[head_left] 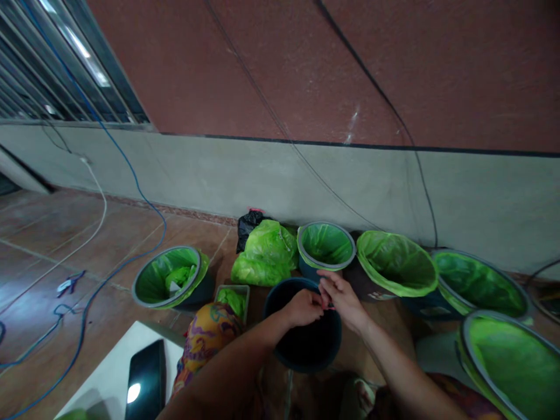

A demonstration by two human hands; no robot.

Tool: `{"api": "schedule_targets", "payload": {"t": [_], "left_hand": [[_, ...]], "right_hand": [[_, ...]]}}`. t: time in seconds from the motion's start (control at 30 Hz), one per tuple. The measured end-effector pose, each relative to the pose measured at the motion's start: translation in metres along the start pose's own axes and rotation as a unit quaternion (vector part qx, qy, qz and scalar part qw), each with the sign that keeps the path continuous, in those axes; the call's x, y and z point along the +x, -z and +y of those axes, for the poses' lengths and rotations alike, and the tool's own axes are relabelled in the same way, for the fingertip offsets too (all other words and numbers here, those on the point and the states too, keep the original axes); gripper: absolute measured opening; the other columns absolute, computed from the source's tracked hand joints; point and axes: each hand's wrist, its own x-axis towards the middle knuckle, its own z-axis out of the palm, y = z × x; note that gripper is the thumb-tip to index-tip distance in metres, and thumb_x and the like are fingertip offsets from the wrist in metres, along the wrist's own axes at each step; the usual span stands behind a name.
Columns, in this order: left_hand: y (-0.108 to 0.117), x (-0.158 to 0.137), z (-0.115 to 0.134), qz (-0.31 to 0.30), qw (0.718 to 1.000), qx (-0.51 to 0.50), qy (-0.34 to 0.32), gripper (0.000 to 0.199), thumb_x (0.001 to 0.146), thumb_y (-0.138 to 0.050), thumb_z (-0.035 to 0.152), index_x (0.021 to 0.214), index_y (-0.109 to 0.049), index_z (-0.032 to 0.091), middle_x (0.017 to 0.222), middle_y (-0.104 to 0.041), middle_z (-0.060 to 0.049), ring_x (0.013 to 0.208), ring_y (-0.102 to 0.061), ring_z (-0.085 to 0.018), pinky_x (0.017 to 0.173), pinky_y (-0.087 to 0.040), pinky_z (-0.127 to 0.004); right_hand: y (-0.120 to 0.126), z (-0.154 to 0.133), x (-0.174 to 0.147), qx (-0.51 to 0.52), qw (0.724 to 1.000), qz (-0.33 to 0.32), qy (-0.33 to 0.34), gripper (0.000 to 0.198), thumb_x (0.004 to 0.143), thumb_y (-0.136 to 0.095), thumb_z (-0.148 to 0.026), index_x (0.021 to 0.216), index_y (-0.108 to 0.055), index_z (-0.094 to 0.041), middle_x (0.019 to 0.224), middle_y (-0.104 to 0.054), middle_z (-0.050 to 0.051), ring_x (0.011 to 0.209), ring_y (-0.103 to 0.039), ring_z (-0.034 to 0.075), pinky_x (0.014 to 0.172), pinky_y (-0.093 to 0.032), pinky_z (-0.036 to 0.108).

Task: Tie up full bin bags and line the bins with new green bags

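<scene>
Over a dark bucket with no green liner in it, both my hands meet. A thin pinkish-red strip shows at the fingertips; its full shape is hidden. My left hand is closed, with its fingers pinched on the strip. My right hand comes from the other side, thumb and fingertips closed against the same strip, some fingers bent loosely above it. Just behind the bucket stands a bin lined with a green bag. A filled green plastic bag lies behind and left of the bucket.
Green-lined bins stand around: one at left, a dark one and others at right. A small tray holds green plastic. A black bag leans by the wall. A phone lies on a white surface; a blue cable crosses the floor.
</scene>
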Motion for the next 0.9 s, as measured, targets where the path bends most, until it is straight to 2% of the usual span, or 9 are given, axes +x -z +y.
{"api": "schedule_targets", "payload": {"t": [0.1,0.2,0.3,0.37,0.47,0.53,0.67,0.8,0.9], "left_hand": [[-0.002,0.0,-0.001,0.009,1.0,0.006,-0.002,0.01,0.075,-0.06,0.02,0.069,-0.066,0.015,0.056,-0.056,0.003,0.052,-0.049,-0.009,0.052,-0.037,-0.02],[-0.005,0.0,0.0,0.057,0.996,-0.07,0.027,0.016,0.082,-0.058,0.025,0.075,-0.067,0.014,0.058,-0.057,0.003,0.051,-0.05,-0.008,0.055,-0.04,-0.02],[-0.004,0.0,0.005,0.099,0.985,-0.131,0.049,0.017,0.084,-0.056,0.024,0.076,-0.067,0.014,0.059,-0.059,0.003,0.051,-0.05,-0.007,0.057,-0.042,-0.021],[-0.003,0.0,0.008,0.12,0.98,-0.149,0.054,0.019,0.084,-0.056,0.021,0.071,-0.067,0.013,0.06,-0.061,0.002,0.051,-0.05,-0.007,0.056,-0.041,-0.02],[0.0,-0.001,0.01,0.143,0.972,-0.178,0.061,0.011,0.077,-0.06,0.016,0.069,-0.066,0.013,0.06,-0.061,0.002,0.052,-0.051,-0.007,0.054,-0.039,-0.019],[0.0,0.0,0.01,0.161,0.967,-0.187,0.065,0.004,0.072,-0.063,0.012,0.07,-0.067,0.014,0.058,-0.059,0.003,0.052,-0.05,-0.007,0.052,-0.038,-0.019],[0.001,0.001,0.007,0.195,0.972,-0.119,0.063,0.009,0.064,-0.063,0.007,0.068,-0.068,0.014,0.056,-0.058,0.004,0.052,-0.049,-0.008,0.054,-0.038,-0.021],[0.004,0.0,0.006,0.187,0.982,0.034,0.02,0.01,0.064,-0.065,0.012,0.07,-0.072,0.016,0.065,-0.067,0.001,0.062,-0.056,-0.012,0.062,-0.042,-0.024],[0.005,-0.001,0.006,0.174,0.981,0.088,-0.011,0.009,0.066,-0.066,0.017,0.072,-0.073,0.016,0.07,-0.069,0.0,0.065,-0.058,-0.014,0.064,-0.043,-0.025]], "right_hand": [[0.007,0.005,0.005,0.002,0.999,0.039,0.015,0.065,0.073,-0.066,-0.059,0.121,-0.05,-0.017,0.065,-0.058,-0.006,0.05,-0.049,0.01,0.049,-0.039,0.024],[0.016,0.015,0.008,-0.085,0.994,0.074,-0.015,0.061,0.077,-0.063,-0.053,0.125,-0.05,-0.018,0.074,-0.064,-0.003,0.048,-0.051,0.009,0.049,-0.041,0.024],[0.023,0.024,0.007,-0.226,0.972,0.004,-0.069,0.034,0.083,-0.056,-0.042,0.103,-0.064,-0.017,0.068,-0.065,-0.001,0.042,-0.048,0.009,0.045,-0.036,0.024],[0.026,0.028,0.006,-0.299,0.951,-0.05,-0.056,0.021,0.083,-0.053,-0.033,0.083,-0.067,-0.018,0.062,-0.064,0.0,0.045,-0.049,0.01,0.046,-0.033,0.023],[0.028,0.028,0.003,-0.368,0.928,-0.048,-0.022,0.019,0.08,-0.054,-0.025,0.069,-0.068,-0.019,0.057,-0.062,0.0,0.053,-0.051,0.011,0.051,-0.032,0.023],[0.028,0.027,0.002,-0.369,0.928,-0.046,-0.035,0.019,0.079,-0.055,-0.025,0.067,-0.068,-0.019,0.056,-0.063,0.0,0.051,-0.049,0.011,0.051,-0.031,0.023],[0.027,0.027,0.0,-0.319,0.94,-0.093,-0.081,0.019,0.076,-0.056,-0.027,0.062,-0.065,-0.019,0.053,-0.059,-0.002,0.044,-0.042,0.009,0.046,-0.026,0.022],[0.025,0.028,-0.001,-0.303,0.941,-0.108,-0.103,0.014,0.071,-0.058,-0.024,0.059,-0.061,-0.019,0.049,-0.051,-0.004,0.043,-0.038,0.007,0.044,-0.024,0.022],[0.025,0.028,-0.001,-0.31,0.939,-0.102,-0.109,0.012,0.07,-0.059,-0.023,0.059,-0.059,-0.019,0.049,-0.05,-0.005,0.044,-0.041,0.008,0.045,-0.025,0.022]]}}
